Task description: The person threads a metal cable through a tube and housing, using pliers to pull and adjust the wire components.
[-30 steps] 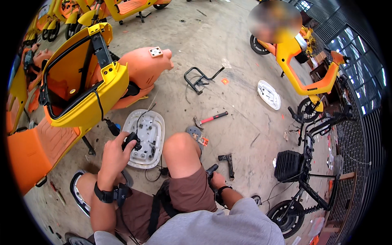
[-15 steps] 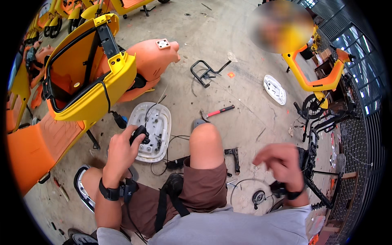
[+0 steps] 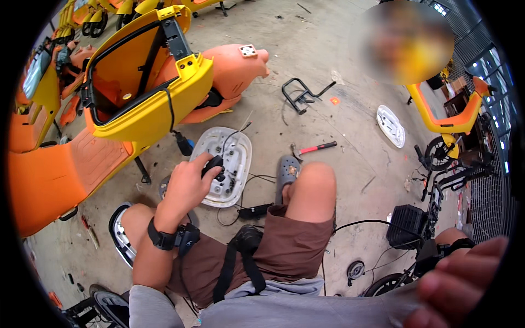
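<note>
My left hand (image 3: 188, 183) is closed round a small black plastic part (image 3: 214, 167), held over a white shell tray (image 3: 240, 188). A thin dark cable (image 3: 229, 139) rises near that part across the tray; where it joins is hidden. Small loose hardware lies in the tray. My right hand (image 3: 465, 279) is raised close at the lower right, blurred, with its fingers partly bent; whether anything is in it cannot be made out.
A yellow and orange scooter body (image 3: 147, 123) stands at the left. A red-handled hammer (image 3: 317, 148), a bent black tube frame (image 3: 301, 95) and another white shell (image 3: 390, 127) lie on the floor. A black scooter frame with a basket (image 3: 406, 227) is at the right; a blurred person (image 3: 407, 41) is beyond.
My right hand has moved from beside my knee to the lower right, close in. My left hand still holds the black part over the tray. The view has shifted leftward.
</note>
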The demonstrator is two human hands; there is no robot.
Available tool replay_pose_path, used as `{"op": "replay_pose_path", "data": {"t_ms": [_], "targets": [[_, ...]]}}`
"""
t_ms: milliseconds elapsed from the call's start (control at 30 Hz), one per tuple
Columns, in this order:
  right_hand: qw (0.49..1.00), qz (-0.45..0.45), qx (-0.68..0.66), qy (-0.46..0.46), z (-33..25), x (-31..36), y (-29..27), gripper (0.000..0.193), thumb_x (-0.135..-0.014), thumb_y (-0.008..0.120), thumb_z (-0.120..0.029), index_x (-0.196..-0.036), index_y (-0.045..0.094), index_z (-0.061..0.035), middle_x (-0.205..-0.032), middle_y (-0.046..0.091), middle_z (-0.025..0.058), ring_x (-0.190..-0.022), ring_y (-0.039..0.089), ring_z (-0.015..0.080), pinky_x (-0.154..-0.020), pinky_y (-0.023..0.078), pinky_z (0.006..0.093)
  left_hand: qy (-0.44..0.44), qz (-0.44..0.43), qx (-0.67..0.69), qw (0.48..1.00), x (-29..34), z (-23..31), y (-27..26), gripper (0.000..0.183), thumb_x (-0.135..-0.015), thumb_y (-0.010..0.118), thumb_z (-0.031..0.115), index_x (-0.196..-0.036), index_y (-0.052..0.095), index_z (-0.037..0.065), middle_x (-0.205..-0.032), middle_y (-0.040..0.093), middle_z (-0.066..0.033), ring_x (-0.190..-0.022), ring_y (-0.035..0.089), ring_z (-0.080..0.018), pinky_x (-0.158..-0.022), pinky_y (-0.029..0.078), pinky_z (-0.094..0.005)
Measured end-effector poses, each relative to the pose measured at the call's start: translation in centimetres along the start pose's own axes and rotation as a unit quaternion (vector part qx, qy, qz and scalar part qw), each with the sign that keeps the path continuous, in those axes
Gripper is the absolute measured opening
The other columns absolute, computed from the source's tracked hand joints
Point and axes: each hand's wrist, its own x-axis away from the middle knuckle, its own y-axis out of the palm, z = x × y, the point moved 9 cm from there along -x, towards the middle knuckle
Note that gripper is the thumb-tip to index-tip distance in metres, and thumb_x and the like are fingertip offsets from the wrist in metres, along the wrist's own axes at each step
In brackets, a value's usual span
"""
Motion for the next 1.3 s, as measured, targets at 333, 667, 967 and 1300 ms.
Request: {"op": "replay_pose_path", "data": {"t_ms": [333, 667, 967, 1300], "targets": [[0.995, 0.006, -0.085, -0.048, 0.9, 0.1, 3.4, 0.019, -0.088, 0.055, -0.014, -0.076, 0.069, -0.0088, -0.067, 0.065, 0.001, -0.052, 0.055, 0.0129, -0.05, 0.041, 0.0272, 0.005, 0.015, -0.051, 0.999, 0.7, -0.6, -0.7, 0.023, -0.086, 0.068, 0.022, -0.099, 0.064, 0.003, -0.073, 0.064, -0.0246, -0.072, 0.062, -0.0441, -0.065, 0.049, -0.0504], [0.982, -0.026, -0.181, -0.048, 2.1, 0.2, 6.8, 0.019, -0.089, 0.055, -0.014, -0.08, 0.07, -0.0066, -0.065, 0.064, 0.0007, -0.055, 0.057, 0.0156, -0.052, 0.044, 0.0294, -0.008, -0.003, -0.031, 0.999, 0.2, -0.7, -0.1, 0.024, -0.087, 0.068, 0.022, -0.099, 0.064, 0.002, -0.073, 0.064, -0.0245, -0.072, 0.062, -0.0442, -0.066, 0.049, -0.0501], [0.949, -0.074, -0.303, -0.05, 2.4, 0.4, 10.2, 0.02, -0.09, 0.056, -0.015, -0.083, 0.071, -0.0046, -0.063, 0.062, 0.0005, -0.058, 0.059, 0.0181, -0.053, 0.047, 0.0313, -0.033, -0.013, -0.028, 0.999, 0.6, -1.3, -0.1, 0.024, -0.087, 0.068, 0.022, -0.1, 0.065, 0.002, -0.076, 0.065, -0.0241, -0.074, 0.063, -0.0433, -0.067, 0.05, -0.0496], [0.655, -0.005, -0.756, 0.01, -0.5, -0.7, 15.9, 0.021, -0.091, 0.056, -0.015, -0.086, 0.072, -0.0024, -0.062, 0.06, 0.0003, -0.061, 0.062, 0.0209, -0.054, 0.05, 0.0335, -0.011, -0.035, -0.023, 0.999, -0.7, 0.0, 1.3, 0.027, -0.086, 0.07, 0.022, -0.102, 0.065, 0.002, -0.074, 0.064, -0.0249, -0.072, 0.063, -0.0434, -0.063, 0.05, -0.0477]]}}
